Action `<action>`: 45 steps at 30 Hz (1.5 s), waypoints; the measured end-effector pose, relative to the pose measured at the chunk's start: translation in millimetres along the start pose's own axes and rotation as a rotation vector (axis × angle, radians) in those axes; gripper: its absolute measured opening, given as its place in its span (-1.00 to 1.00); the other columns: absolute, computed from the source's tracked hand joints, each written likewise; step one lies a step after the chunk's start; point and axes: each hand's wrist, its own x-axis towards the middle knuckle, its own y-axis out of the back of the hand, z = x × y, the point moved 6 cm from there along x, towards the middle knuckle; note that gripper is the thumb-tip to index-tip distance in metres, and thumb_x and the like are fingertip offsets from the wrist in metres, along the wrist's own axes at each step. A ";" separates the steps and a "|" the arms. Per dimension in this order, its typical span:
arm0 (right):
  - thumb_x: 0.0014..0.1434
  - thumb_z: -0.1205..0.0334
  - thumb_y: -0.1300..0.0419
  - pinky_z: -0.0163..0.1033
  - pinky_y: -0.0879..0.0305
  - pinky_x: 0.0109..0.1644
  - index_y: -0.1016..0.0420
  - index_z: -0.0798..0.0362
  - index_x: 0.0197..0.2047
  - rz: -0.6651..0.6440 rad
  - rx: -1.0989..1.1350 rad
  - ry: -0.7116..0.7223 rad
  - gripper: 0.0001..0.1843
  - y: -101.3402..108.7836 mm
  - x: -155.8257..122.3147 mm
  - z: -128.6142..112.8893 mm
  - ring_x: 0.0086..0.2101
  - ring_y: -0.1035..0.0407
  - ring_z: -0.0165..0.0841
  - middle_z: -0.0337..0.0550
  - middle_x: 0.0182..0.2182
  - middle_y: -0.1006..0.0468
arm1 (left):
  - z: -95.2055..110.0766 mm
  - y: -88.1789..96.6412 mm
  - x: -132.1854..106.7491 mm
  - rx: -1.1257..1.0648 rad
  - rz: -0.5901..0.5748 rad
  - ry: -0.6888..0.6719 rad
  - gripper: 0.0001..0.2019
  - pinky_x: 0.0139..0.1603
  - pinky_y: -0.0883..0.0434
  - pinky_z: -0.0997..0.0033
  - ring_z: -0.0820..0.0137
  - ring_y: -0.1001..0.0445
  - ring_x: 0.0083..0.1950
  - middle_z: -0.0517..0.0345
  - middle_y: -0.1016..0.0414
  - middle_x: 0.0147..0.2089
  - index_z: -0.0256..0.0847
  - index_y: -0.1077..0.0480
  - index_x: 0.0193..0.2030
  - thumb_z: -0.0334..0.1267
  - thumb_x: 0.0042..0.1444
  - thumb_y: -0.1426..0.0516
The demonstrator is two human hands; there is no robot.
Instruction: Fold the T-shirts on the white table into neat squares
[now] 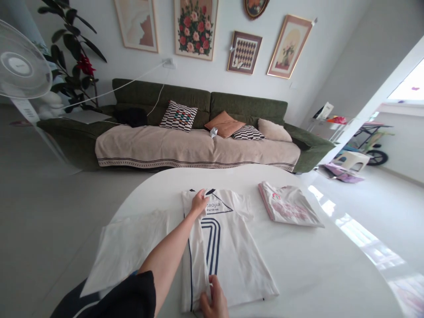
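A white T-shirt (235, 247) with dark blue stripes and lettering lies flat on the white table (298, 265). Its left side is folded inward over the front, while the right sleeve lies spread out. At the collar end, my left hand (199, 203) is closed on the top of the folded strip. My right hand (215, 301) pinches the fold's edge near the hem, at the bottom of the view. A sheer whitish sheet, perhaps a plastic bag (132, 240), lies left of the shirt, partly behind my left arm.
A folded white and pink garment (289, 205) rests on the table's right side. Beyond the table stands a green sofa (248, 104) with a beige cover and several cushions. A white fan (21, 66) stands at the far left.
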 end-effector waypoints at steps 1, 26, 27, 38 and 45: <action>0.02 -0.15 0.02 -0.34 -0.30 -0.44 -0.37 0.05 -0.30 -0.009 -0.009 -0.008 -0.57 -0.7 0.0 1.0 -0.49 -0.37 -0.33 -0.16 -0.56 -0.46 | -2.1 -0.9 -0.5 0.038 -0.007 -0.019 -0.52 -0.30 -0.29 0.48 0.43 -0.40 -0.42 0.23 -0.43 -0.52 -0.29 -0.25 0.06 -0.27 -0.06 -0.05; 0.06 0.02 -0.04 -0.01 -0.22 0.00 0.17 -0.15 0.25 -0.359 -0.728 0.624 -0.27 -20.7 -4.2 -6.6 0.10 -0.09 -0.08 -0.20 0.18 -0.06 | -39.7 -0.7 -30.8 0.875 -0.039 -0.289 -0.40 0.21 0.11 0.02 0.07 0.26 0.31 0.16 0.10 0.32 0.00 0.00 0.23 0.17 0.09 0.24; 0.07 0.00 -0.03 0.01 -0.21 0.00 0.19 -0.14 0.25 -0.343 -0.729 0.589 -0.27 -23.6 -7.0 -2.4 0.10 -0.08 -0.08 -0.21 0.18 -0.05 | -39.8 -0.1 -29.4 0.871 -0.038 -0.269 -0.40 0.21 0.12 0.02 0.07 0.26 0.31 0.16 0.11 0.32 0.00 0.00 0.23 0.17 0.09 0.24; 0.07 0.00 -0.04 0.12 -0.02 0.12 -0.07 -0.16 0.19 -0.213 -0.647 0.319 -0.40 -31.8 -20.0 -31.3 0.15 0.04 -0.07 -0.22 0.17 -0.11 | -11.8 4.7 -83.8 0.799 0.064 -0.213 -0.47 0.15 -0.01 -0.07 0.02 0.16 0.29 -0.09 0.04 0.29 -0.16 -0.03 0.23 0.00 0.16 0.18; -0.03 0.02 -0.14 0.10 -0.07 0.09 -0.15 -0.11 0.16 -0.381 -0.470 0.361 -0.34 -30.6 -23.0 -35.8 0.14 0.01 -0.04 -0.12 0.16 -0.13 | -43.0 19.1 -148.9 0.837 -0.001 -0.284 -0.47 0.19 -0.02 0.08 0.14 0.10 0.29 -0.10 0.02 0.28 -0.22 -0.04 0.23 -0.04 0.16 0.16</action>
